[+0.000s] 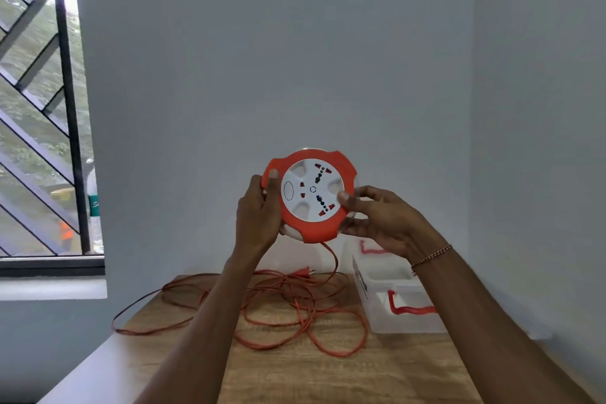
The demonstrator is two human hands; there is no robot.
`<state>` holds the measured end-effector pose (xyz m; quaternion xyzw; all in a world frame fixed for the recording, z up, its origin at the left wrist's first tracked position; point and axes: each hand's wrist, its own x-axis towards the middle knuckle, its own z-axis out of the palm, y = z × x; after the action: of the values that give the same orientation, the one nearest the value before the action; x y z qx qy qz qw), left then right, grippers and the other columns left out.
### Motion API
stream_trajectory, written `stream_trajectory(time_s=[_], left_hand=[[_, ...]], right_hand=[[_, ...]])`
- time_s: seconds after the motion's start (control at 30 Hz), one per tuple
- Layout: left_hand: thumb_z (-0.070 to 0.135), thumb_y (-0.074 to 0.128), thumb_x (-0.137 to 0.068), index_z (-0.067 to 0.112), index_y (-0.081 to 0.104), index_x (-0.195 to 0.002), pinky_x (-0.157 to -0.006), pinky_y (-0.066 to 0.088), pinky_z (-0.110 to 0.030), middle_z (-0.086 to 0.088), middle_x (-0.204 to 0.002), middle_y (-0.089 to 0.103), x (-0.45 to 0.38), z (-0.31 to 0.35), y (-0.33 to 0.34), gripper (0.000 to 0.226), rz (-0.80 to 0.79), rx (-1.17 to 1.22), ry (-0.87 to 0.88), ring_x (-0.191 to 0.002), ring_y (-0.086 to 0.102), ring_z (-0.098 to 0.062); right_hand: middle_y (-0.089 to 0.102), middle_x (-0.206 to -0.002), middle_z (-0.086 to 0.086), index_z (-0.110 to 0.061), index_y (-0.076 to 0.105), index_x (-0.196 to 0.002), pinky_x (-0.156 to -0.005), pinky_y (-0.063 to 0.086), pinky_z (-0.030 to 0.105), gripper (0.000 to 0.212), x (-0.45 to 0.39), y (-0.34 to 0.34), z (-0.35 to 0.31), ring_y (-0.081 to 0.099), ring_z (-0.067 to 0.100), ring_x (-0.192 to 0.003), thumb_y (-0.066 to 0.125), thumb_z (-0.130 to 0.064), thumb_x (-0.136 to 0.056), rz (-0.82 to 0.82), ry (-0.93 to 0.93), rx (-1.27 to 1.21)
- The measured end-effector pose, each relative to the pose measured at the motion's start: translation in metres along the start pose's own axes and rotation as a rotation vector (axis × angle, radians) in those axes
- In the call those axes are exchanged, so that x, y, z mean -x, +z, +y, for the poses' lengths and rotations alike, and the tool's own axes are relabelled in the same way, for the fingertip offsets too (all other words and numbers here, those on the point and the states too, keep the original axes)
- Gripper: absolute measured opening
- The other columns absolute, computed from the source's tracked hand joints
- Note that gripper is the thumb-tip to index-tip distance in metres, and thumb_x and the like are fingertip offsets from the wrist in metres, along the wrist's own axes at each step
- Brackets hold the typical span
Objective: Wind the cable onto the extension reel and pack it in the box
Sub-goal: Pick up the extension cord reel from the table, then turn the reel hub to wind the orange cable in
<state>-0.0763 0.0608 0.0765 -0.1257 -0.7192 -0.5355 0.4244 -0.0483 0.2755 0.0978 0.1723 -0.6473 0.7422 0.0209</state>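
I hold a round orange and white extension reel (311, 195) up in front of the wall, its socket face toward me. My left hand (257, 211) grips its left rim, thumb on the orange edge. My right hand (377, 216) holds the right side, thumb pressed on the white disc. An orange cable (295, 305) hangs from the reel's bottom edge and lies in loose tangled loops on the wooden table (328, 377). Its plug (303, 271) rests at the table's back. A clear plastic box (393, 302) with red handles stands open at the right.
One cable loop (131, 321) hangs over the table's left edge. A window with a dark metal grille (49, 108) fills the left. Grey walls close in behind and on the right of the table.
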Motion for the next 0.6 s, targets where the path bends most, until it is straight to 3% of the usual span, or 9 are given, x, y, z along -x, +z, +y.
stream_trajectory(time_s=[0.13,0.23,0.3,0.37,0.43,0.5,0.6], left_hand=[[0.071,0.030,-0.091,0.024,0.057,-0.097,-0.056,0.055,-0.020,0.008,-0.083,0.068,-0.004,-0.011,0.006,0.055,-0.005,0.031,0.014,-0.071,0.070,-0.010],[0.065,0.033,-0.093,0.023,0.058,-0.099,-0.057,0.053,-0.015,0.010,-0.084,0.069,-0.007,-0.014,0.009,0.050,-0.008,0.073,0.055,-0.075,0.070,-0.005],[0.059,0.034,-0.097,0.022,0.058,-0.100,-0.059,0.054,-0.016,0.011,-0.085,0.070,-0.010,-0.015,0.009,0.045,0.009,0.065,0.075,-0.076,0.070,-0.004],[0.057,0.034,-0.099,0.020,0.058,-0.099,-0.060,0.057,-0.022,0.009,-0.082,0.070,-0.013,-0.016,0.008,0.044,0.024,0.055,0.082,-0.074,0.069,-0.007],[0.057,0.034,-0.099,0.020,0.059,-0.097,-0.063,0.060,-0.031,0.006,-0.082,0.070,-0.015,-0.016,0.005,0.044,0.022,0.047,0.079,-0.073,0.069,-0.011],[0.058,0.034,-0.099,0.019,0.058,-0.096,-0.065,0.060,-0.040,0.003,-0.082,0.070,-0.016,-0.014,0.002,0.046,0.011,0.028,0.093,-0.072,0.069,-0.015],[0.061,0.034,-0.096,0.015,0.058,-0.096,-0.063,0.060,-0.041,0.004,-0.078,0.070,-0.017,-0.009,0.000,0.053,-0.013,0.009,0.121,-0.068,0.068,-0.013]], right_hand=[[0.071,-0.102,0.012,-0.012,0.059,-0.112,-0.077,0.058,0.045,0.050,-0.002,-0.006,-0.003,0.072,0.029,-0.084,0.079,-0.035,-0.072,0.012,-0.067,0.223],[0.071,-0.099,-0.002,-0.019,0.060,-0.111,-0.076,0.059,0.037,0.051,0.003,-0.009,-0.010,0.071,0.016,-0.082,0.073,-0.051,-0.073,0.044,-0.170,0.632],[0.065,-0.105,-0.009,-0.023,0.056,-0.117,-0.072,0.057,0.030,0.054,0.006,-0.009,-0.016,0.067,0.010,-0.083,0.070,-0.054,-0.075,0.162,-0.320,0.878],[0.063,-0.108,-0.008,-0.022,0.056,-0.116,-0.069,0.054,0.026,0.046,0.009,-0.007,-0.023,0.063,0.007,-0.084,0.071,-0.044,-0.078,0.290,-0.558,0.984],[0.065,-0.110,-0.004,-0.020,0.060,-0.111,-0.070,0.056,0.029,0.032,0.014,-0.005,-0.032,0.062,0.009,-0.084,0.070,-0.030,-0.082,0.306,-0.788,1.052],[0.066,-0.111,-0.002,-0.021,0.064,-0.105,-0.071,0.056,0.028,0.021,0.018,0.000,-0.037,0.061,0.011,-0.088,0.067,-0.014,-0.085,0.209,-0.925,1.091],[0.062,-0.124,-0.003,-0.027,0.070,-0.104,-0.079,0.050,0.027,0.036,0.020,0.013,-0.032,0.053,0.014,-0.104,0.062,0.001,-0.083,0.068,-0.943,1.210]])
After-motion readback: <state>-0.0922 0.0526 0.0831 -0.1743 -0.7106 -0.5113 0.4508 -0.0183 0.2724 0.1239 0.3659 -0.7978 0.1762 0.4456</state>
